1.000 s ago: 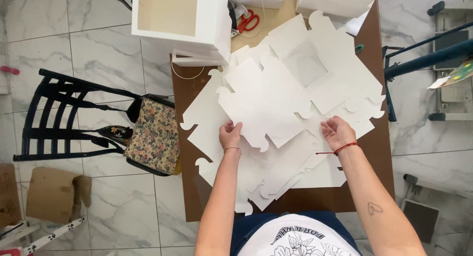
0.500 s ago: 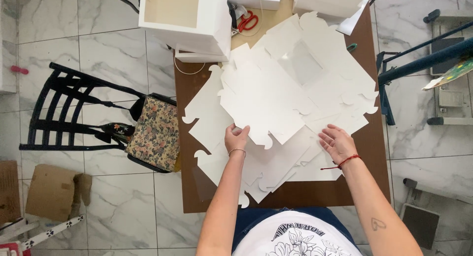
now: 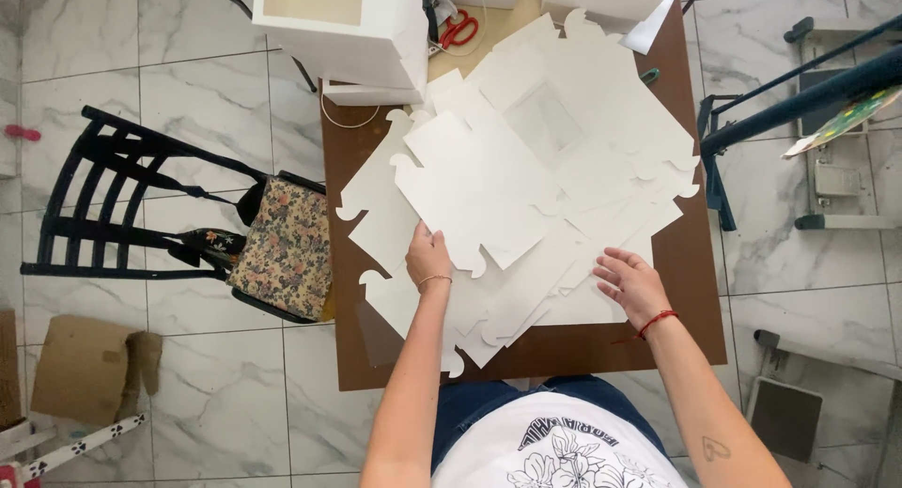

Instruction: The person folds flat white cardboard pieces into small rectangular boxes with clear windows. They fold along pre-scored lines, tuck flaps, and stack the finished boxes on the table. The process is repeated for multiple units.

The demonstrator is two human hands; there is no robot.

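Observation:
A loose pile of flat white die-cut cardboard box blanks (image 3: 526,187) covers most of a brown table (image 3: 695,300). My left hand (image 3: 427,258) grips the near edge of the top blank (image 3: 479,192), thumb on top. My right hand (image 3: 631,283) lies flat, fingers spread, on the lower sheets at the pile's near right edge. One blank farther back has a clear window panel (image 3: 550,122).
An assembled white box (image 3: 343,23) stands at the table's far left corner, red-handled scissors (image 3: 458,28) beside it. A black chair (image 3: 141,216) with a floral bag (image 3: 282,248) stands left of the table. A metal stand (image 3: 808,93) is at the right, cardboard (image 3: 89,366) on the floor.
My right hand has slid from the middle of the pile toward its near right edge and flattened out. My left hand stays on the top blank's edge.

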